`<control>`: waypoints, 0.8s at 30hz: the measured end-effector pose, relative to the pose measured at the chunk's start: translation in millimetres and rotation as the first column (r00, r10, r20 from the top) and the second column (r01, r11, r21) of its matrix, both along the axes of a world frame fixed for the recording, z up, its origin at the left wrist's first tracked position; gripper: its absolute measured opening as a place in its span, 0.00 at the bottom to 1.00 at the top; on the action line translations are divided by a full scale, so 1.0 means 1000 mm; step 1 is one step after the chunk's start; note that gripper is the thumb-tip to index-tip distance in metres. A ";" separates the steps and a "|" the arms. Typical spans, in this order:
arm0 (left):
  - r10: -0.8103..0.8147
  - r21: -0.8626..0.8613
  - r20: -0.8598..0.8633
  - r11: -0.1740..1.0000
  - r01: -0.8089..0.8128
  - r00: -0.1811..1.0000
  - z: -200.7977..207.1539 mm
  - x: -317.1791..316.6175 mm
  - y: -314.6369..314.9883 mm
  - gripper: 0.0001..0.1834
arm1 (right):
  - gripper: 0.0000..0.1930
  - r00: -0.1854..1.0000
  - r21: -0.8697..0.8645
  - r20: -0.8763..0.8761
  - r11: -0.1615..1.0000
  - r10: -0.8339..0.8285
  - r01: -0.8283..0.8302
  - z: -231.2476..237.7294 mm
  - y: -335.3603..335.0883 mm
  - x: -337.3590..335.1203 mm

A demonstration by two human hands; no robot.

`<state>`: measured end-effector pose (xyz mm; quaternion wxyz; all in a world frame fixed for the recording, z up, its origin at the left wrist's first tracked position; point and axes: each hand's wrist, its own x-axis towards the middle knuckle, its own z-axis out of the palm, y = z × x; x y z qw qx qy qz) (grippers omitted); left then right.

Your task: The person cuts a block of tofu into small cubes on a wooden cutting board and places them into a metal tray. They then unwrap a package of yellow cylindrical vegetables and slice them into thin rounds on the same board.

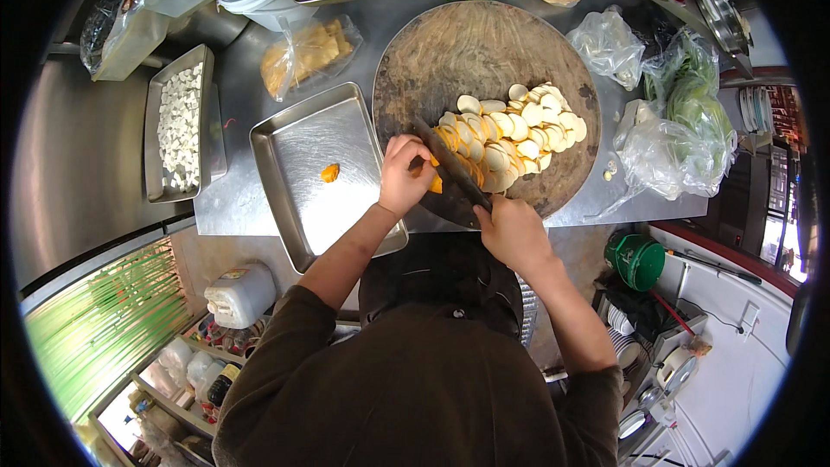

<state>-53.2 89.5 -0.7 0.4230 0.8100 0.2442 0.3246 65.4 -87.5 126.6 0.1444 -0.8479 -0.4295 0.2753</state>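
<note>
Your right hand (512,229) is wrapped tight around the handle of a dark cleaver (450,175), its grip clamped shut on it, and the blade runs up and to your left from that hand, so its long axis lies on a diagonal across the near edge of the round wooden chopping board (450,52). Your left hand (405,175) sits just to the left of the blade, fingers curled down together on an orange-skinned piece (435,182) at the board's near left edge; how much of that piece is left under the fingers you cannot tell, as the hand hides most of it. So the piece lies right against the flat of the blade, between it and your left fingertips, with the left hand the nearer one. Beyond the blade, up and to the right, the pale round slices (514,134) lie fanned in overlapping rows across the middle of the board, touching each other. To the left of the board a bare steel tray (298,134) rests on the bench with one small orange scrap (329,173) in it, well apart from the hands. Farther left stands a narrower tray of white cubes (180,125), and a bag of yellowish pieces (307,52) lies behind the empty tray.
</note>
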 end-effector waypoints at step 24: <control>0.004 -0.074 -0.029 0.997 -0.006 1.000 -0.004 0.004 -0.002 0.12 | 0.16 0.998 -0.042 -0.017 0.997 -0.067 0.066 -0.028 0.008 -0.010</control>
